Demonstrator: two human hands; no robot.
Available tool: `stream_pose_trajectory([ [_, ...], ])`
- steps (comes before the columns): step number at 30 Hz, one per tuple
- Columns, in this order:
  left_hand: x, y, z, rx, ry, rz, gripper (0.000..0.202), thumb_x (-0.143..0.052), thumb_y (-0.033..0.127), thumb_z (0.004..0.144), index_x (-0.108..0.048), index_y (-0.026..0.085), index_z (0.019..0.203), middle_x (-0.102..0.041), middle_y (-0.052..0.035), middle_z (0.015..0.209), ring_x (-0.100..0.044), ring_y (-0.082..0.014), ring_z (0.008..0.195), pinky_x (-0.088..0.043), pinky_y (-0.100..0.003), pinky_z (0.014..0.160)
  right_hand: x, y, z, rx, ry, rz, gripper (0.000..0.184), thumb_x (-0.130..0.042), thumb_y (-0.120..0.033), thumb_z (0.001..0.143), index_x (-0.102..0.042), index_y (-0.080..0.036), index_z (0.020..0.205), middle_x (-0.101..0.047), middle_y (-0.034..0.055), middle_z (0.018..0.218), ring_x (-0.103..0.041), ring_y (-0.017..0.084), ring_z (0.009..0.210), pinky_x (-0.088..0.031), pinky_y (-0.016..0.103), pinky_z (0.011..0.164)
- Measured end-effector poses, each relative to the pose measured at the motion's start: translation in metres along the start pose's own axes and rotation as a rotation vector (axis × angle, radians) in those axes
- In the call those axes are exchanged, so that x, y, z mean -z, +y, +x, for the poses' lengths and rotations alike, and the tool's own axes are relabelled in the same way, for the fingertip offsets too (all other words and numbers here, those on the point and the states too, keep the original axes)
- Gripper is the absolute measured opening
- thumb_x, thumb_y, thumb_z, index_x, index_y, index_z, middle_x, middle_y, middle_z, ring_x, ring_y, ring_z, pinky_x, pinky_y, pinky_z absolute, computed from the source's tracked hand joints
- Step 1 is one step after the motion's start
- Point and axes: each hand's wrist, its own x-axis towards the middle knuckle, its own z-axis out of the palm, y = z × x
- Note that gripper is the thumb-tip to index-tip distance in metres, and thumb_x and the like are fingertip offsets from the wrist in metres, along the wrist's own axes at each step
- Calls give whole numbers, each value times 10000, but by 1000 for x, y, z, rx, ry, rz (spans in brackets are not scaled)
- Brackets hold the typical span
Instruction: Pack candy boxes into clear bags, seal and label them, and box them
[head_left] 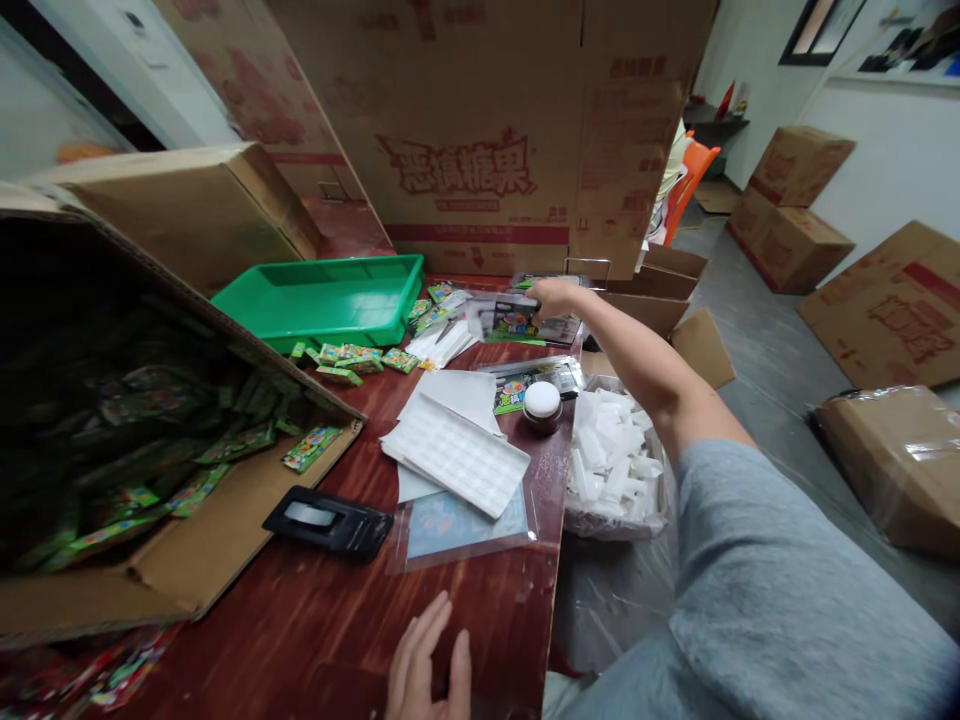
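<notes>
My right hand [559,300] reaches to the far right of the table, its fingers closed on a clear pouch with a black and green print [510,320], slightly blurred. Another printed pouch [510,392] lies nearer, beside a round dark jar with a white top [543,402]. My left hand [427,665] is by the near edge with its fingers apart, holding nothing. Beyond it, a white gridded tray [457,450] rests on white sheets and a clear plastic sleeve with a bluish print [465,535]. A black pouch with a clear window [328,522] lies to the left.
A tipped carton [169,580] with many small green packets opens at left. Behind sits a green tray [322,300], with loose packets [360,358] before it. A large printed carton [480,120] stands at the back. Right of the table is a bin of white pieces [615,450].
</notes>
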Motion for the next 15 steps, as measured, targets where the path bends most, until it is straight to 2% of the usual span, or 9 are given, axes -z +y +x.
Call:
stream_pose_trajectory([
  [2,9,15,30,224,67,-167,449,-784,396,936,-702,239,1349,-756,-133,1367,-729,-273,1261,-557,-447,1168,26,-10,-15,50,102,60,497,-847,-377,867,-738,-184,1311,-782,91,1275,-725,310,1186,-537,324,937],
  [4,14,40,74,363,199,-428,621,-822,471,911,-603,227,1438,-697,-169,1442,-670,-301,1364,-500,-524,1230,46,-40,-37,276,188,252,491,-803,-423,885,-727,-162,1294,-786,46,1241,-721,252,1132,-518,285,925],
  [6,16,72,120,374,278,-703,779,-882,517,856,-527,253,1498,-593,-178,1571,-598,-317,1454,-416,-592,1285,53,-90,-69,647,173,531,501,-778,-508,871,-734,-174,1242,-796,-10,1179,-713,200,1065,-520,257,904],
  [7,15,89,141,368,277,-816,825,-910,546,819,-530,269,1497,-565,-167,1598,-573,-332,1477,-410,-615,1284,52,-120,-87,781,137,618,483,-772,-558,842,-749,-216,1182,-805,-50,1115,-717,183,1018,-530,247,869],
  [9,13,119,169,363,316,-918,809,-935,524,793,-570,280,1473,-574,-131,1591,-556,-355,1489,-424,-640,1268,41,-178,-118,949,42,666,324,-752,-566,815,-753,-335,1043,-813,-134,1006,-743,160,948,-558,239,814],
  [10,13,130,175,367,354,-919,771,-938,479,797,-593,283,1459,-596,-108,1570,-554,-355,1490,-430,-638,1267,34,-200,-129,985,27,648,231,-733,-521,822,-741,-390,1012,-818,-168,997,-754,149,934,-566,249,822],
  [12,19,137,172,406,431,-870,709,-926,384,808,-626,301,1445,-635,-65,1535,-551,-343,1493,-417,-623,1285,24,-219,-136,962,20,586,264,-721,-503,852,-734,-448,1110,-828,-179,1118,-769,139,1048,-578,248,906],
  [14,35,124,152,504,440,-814,694,-919,355,792,-652,327,1433,-656,-39,1518,-550,-341,1496,-385,-617,1309,19,-200,-128,842,44,506,484,-759,-506,870,-694,-417,1341,-747,-110,1429,-683,146,1346,-524,230,1108],
  [15,46,111,137,575,434,-782,691,-912,361,787,-661,339,1431,-665,-34,1511,-553,-346,1495,-371,-623,1315,17,-180,-119,701,76,457,604,-785,-509,874,-642,-389,1448,-634,-74,1593,-566,157,1503,-441,232,1224],
])
